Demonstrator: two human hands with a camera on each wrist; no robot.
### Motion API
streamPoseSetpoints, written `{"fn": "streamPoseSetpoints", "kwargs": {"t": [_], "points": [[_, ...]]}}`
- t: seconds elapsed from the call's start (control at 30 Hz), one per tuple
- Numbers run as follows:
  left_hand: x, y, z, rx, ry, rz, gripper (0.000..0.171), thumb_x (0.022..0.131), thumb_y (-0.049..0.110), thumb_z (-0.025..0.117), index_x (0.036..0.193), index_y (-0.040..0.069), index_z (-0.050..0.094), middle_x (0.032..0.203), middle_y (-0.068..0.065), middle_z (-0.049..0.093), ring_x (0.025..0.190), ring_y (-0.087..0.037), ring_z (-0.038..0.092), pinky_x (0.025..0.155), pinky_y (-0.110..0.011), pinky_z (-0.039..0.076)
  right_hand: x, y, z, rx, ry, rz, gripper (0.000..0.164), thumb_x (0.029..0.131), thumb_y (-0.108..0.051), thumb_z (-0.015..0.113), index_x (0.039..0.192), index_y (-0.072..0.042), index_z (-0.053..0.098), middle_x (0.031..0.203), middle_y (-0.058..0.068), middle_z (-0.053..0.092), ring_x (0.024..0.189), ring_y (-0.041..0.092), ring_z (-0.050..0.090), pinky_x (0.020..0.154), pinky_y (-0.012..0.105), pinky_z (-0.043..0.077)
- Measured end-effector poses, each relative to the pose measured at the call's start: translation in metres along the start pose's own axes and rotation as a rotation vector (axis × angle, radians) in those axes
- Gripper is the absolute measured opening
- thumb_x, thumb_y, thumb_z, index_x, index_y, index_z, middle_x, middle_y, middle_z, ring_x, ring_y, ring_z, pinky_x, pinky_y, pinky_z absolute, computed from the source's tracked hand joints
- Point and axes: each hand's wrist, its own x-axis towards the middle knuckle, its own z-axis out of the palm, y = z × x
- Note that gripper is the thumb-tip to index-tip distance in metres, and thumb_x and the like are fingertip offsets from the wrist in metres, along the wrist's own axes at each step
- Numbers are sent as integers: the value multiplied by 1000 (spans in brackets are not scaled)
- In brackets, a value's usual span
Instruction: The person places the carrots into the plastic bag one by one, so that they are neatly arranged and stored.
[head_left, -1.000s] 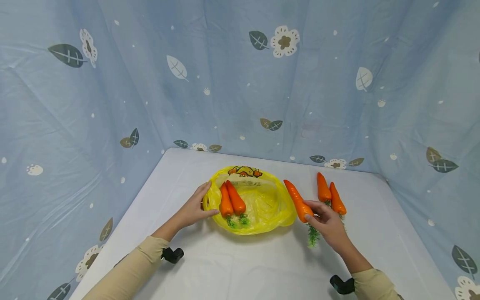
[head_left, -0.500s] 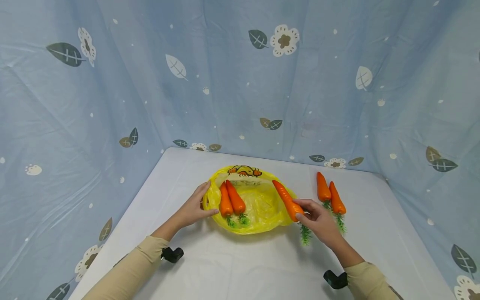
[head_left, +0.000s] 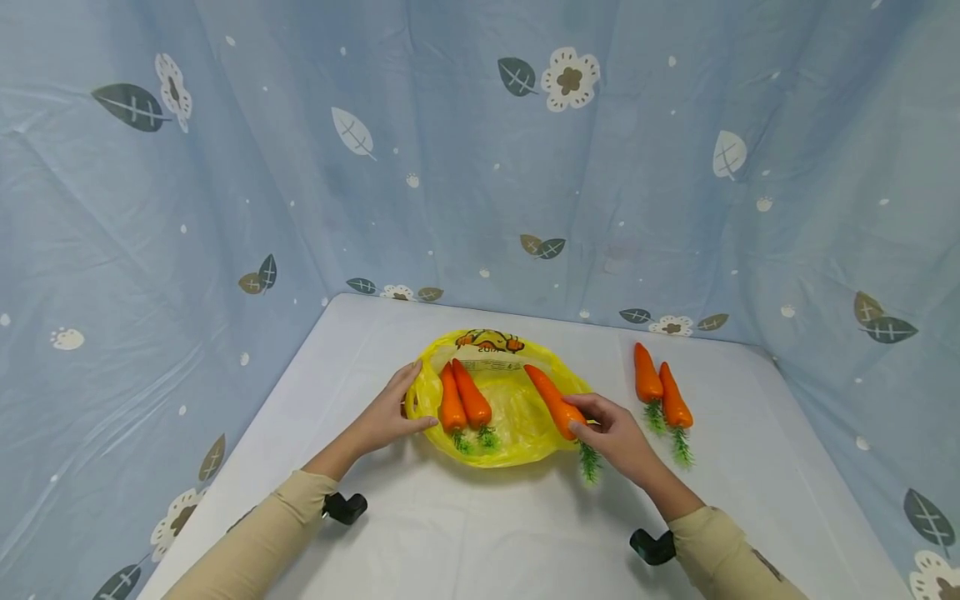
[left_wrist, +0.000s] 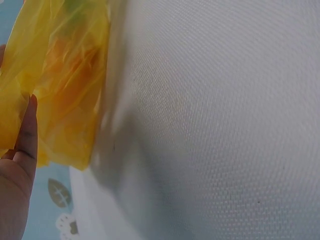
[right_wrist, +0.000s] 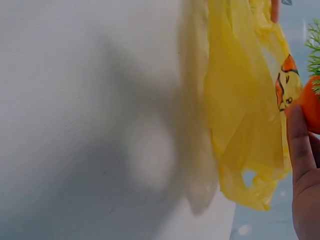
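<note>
Slanting over the right part of the yellow bag's (head_left: pixel 517 417) mouth, one carrot (head_left: pixel 553 402) is pinched at its thick end between the thumb and fingers of the right hand (head_left: pixel 611 429). Its tip points in over the bag, while its greens (head_left: pixel 589 462) hang outside the bag's near right edge; whether its underside touches the film I can't tell. At the bag's left rim, the left hand (head_left: pixel 393 417) grips the edge.

Inside the bag, at its left, lie two carrots side by side; another pair of carrots (head_left: pixel 661 385) lies on the desk (head_left: pixel 487 533), to the bag's right.

The glossy, even skin suggests an imitation carrot, probably light and stiff, and perhaps a bit slippery. The thick end just below the greens looks like the best hold; the feathery greens would likely bend or pull loose if used as a handle. The bag's thin film is probably limp and easily torn, so its rim should be gripped gently.
</note>
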Motion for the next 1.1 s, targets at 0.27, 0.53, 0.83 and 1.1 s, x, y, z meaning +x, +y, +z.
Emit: {"fn": "streamPoseSetpoints", "kwargs": {"t": [0.27, 0.53, 0.83, 1.1], "points": [[1, -1, 1, 0, -1, 0, 105, 88, 28, 81, 164, 6, 12, 167, -20, 13, 152, -42, 19, 119, -60, 23, 9, -3, 6, -10, -13, 2, 41, 98, -22, 71, 135, -8, 63, 134, 14, 63, 114, 28, 61, 89, 21, 54], [2, -3, 1, -1, 0, 1, 107, 88, 31, 81, 164, 7, 11, 167, -19, 13, 152, -42, 19, 119, -61, 23, 20, -5, 18, -30, -45, 15, 43, 98, -23, 71, 136, -7, 63, 133, 16, 63, 114, 30, 60, 90, 20, 53], [3, -1, -1, 4, 2, 3, 107, 87, 29, 83, 163, 4, 12, 167, -21, 12, 152, -42, 16, 120, -60, 20, 35, -6, 32, -3, -46, -6, 41, 97, -19, 71, 135, -6, 64, 130, 15, 65, 107, 27, 62, 86, 24, 55], [3, -1, -1, 7, 8, 8, 107, 86, 27, 83, 163, 3, 13, 167, -22, 13, 152, -42, 17, 120, -60, 20, 47, -5, 44, 4, -47, 16, 41, 96, -23, 73, 135, -11, 65, 128, 10, 66, 106, 25, 63, 86, 26, 55]]}}
